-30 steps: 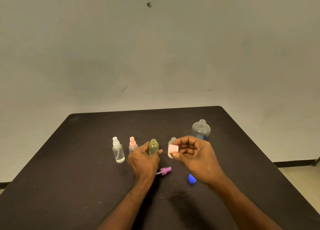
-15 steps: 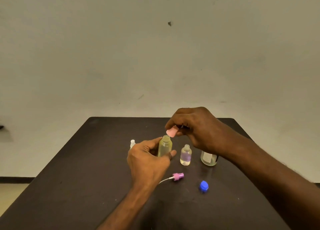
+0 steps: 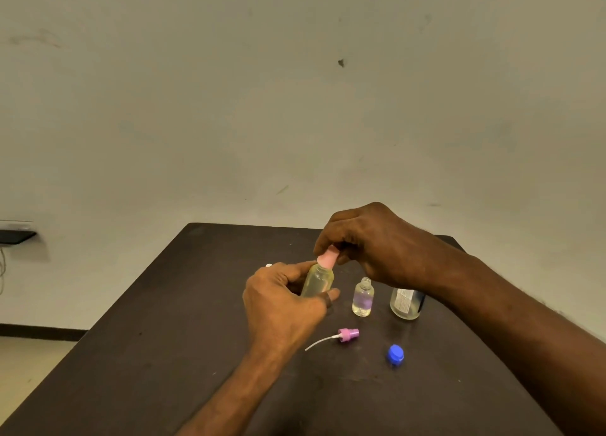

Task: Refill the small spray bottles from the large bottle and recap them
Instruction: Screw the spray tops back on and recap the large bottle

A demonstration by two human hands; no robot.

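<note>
Now your left hand (image 3: 285,307) grips the yellowish bottle (image 3: 317,279) steady on the desk (image 3: 183,337) so your right hand (image 3: 370,245) can pinch the pink cap (image 3: 326,260) onto its neck.

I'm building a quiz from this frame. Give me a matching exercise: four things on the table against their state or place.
Things:
1. yellowish bottle
2. small clear bottle
3. purple spray head
4. blue cap

States:
A. lies on the table with its tube pointing left
B. stands open, no cap on
C. held in the left hand while the right hand puts a pink cap on it
D. lies on the table in front of the large bottle

Pairs: 1-C, 2-B, 3-A, 4-D
</note>
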